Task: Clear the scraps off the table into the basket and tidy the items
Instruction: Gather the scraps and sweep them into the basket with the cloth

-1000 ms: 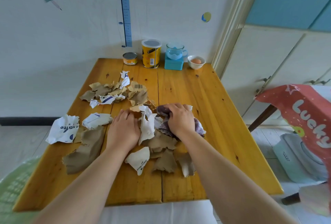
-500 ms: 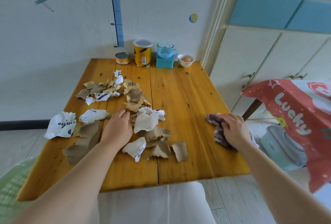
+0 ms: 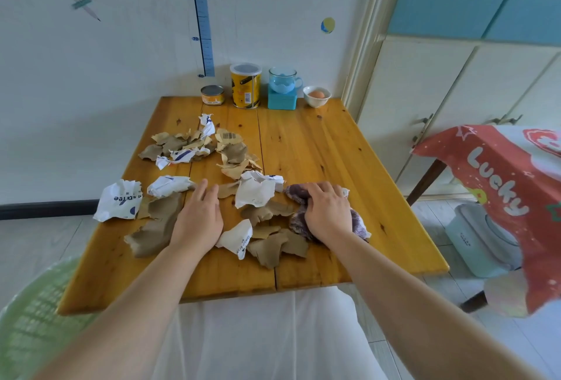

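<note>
The right hand (image 3: 328,212), clutching the cloth (image 3: 296,194), lies right of the scraps (image 3: 255,194); the basket (image 3: 33,313) sits lower left, nearer the flat, spread left hand (image 3: 198,222).

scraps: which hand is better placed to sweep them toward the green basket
Right, probably. The right hand grips the cloth at the pile's right side, so the scraps lie between it and the basket. The left hand rests flat mid-pile.
</note>
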### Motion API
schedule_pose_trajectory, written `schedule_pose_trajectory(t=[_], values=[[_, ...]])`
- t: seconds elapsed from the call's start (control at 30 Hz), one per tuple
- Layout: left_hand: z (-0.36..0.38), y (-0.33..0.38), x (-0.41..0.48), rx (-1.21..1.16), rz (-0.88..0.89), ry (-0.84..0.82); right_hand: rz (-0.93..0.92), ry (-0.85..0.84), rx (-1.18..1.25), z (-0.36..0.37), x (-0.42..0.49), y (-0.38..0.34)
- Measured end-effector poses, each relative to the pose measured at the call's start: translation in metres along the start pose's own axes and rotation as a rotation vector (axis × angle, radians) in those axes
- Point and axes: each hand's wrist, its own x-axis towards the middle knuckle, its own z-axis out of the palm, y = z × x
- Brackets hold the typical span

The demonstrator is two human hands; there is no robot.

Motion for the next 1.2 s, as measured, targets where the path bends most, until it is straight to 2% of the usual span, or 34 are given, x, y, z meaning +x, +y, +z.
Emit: schedule_pose_trajectory(t=[0.1,0.2,0.27,0.33,0.43,0.77,1.03,1.2], values=[[0.000,-0.001,-0.003,0.003,-0.002,0.007,0.023,-0.041,0.098,-0.008,0.004,0.001],[-0.001,-0.002,-0.004,-0.006,0.001,0.016,0.124,0.085,0.216,-0.038,0.007,0.029],[0.000,-0.002,-0.004,-0.004,0.002,0.024,0.196,0.115,0.164,-0.059,0.002,0.066],[0.000,-0.002,-0.004,0.001,-0.002,0.026,0.269,0.055,0.056,-0.072,-0.013,0.101],[0.000,0.000,-0.003,0.013,0.000,0.029,0.272,0.042,-0.073,-0.068,-0.038,0.122],[0.002,0.000,-0.004,0.009,-0.019,0.045,0.130,0.072,-0.151,-0.033,-0.057,0.040],[0.002,-0.001,0.001,-0.087,-0.055,0.092,0.217,-0.015,-0.135,0.000,-0.043,-0.028],[-0.001,-0.003,0.000,-0.187,-0.051,0.121,0.177,-0.030,-0.128,0.010,-0.027,-0.049]])
